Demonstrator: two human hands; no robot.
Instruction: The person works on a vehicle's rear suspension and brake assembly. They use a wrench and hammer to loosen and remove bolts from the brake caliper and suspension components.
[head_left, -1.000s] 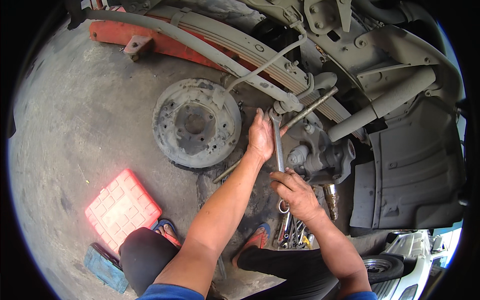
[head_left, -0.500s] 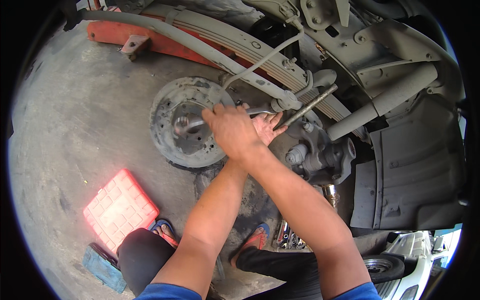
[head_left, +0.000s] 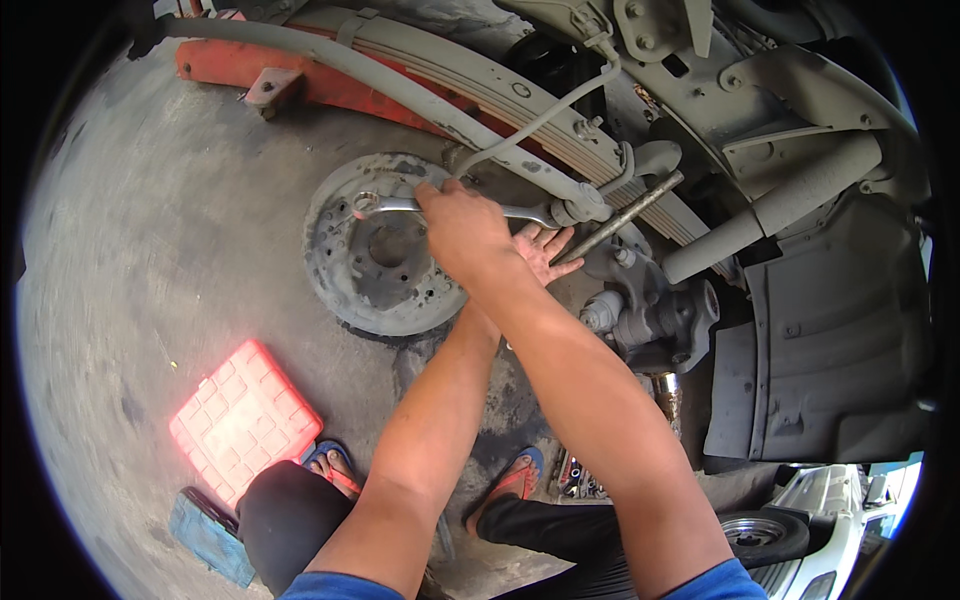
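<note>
My right hand (head_left: 465, 230) is closed round the shaft of a steel wrench (head_left: 398, 204). Its ring end sticks out to the left above the brake drum plate (head_left: 330, 260), while its far end meets the joint (head_left: 583, 205) at the end of a long grey rod (head_left: 440, 122). Crossing under my right forearm, my left arm reaches to the right. My left hand (head_left: 545, 252) is palm up with fingers spread, just below the joint and beside a bare metal bar (head_left: 625, 215). Part of that hand is hidden behind my right hand and wrist.
A leaf spring (head_left: 520, 92) and red beam (head_left: 330, 88) run across the top. At right are a shock absorber (head_left: 780, 215), a steering knuckle (head_left: 660, 315) and a dark mudguard (head_left: 840, 350). A red plastic case (head_left: 245, 420) and a socket set (head_left: 580, 480) lie on the floor.
The wrench's ring end has swung upward, away from me, with my right hand on it. My left hand keeps its spread pose under the joint. The whole view has shifted slightly.
</note>
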